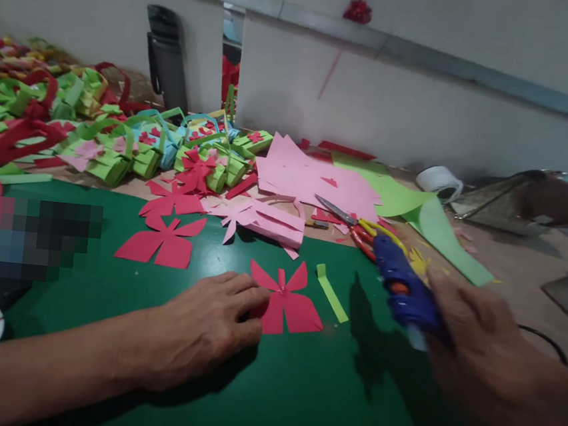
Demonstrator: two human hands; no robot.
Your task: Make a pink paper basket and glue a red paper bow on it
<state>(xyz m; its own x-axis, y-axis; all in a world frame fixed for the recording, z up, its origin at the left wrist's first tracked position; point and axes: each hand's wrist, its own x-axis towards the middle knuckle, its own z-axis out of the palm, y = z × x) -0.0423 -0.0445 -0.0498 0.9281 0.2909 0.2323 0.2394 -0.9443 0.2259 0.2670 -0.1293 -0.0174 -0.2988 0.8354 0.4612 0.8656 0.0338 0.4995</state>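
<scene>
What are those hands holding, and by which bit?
The right hand holds what looks like a blue glue gun by its near end. The left hand touches a red paper butterfly's left edge; I can't tell if it's pinched.

Lying on the green mat (306,403), red paper cutouts (302,314) and a light-green strip (332,296). Behind, on the brown table (524,266), small paper bags (110,168), pink sheets (298,171), green sheets (394,189) and a white roll (438,181).
</scene>
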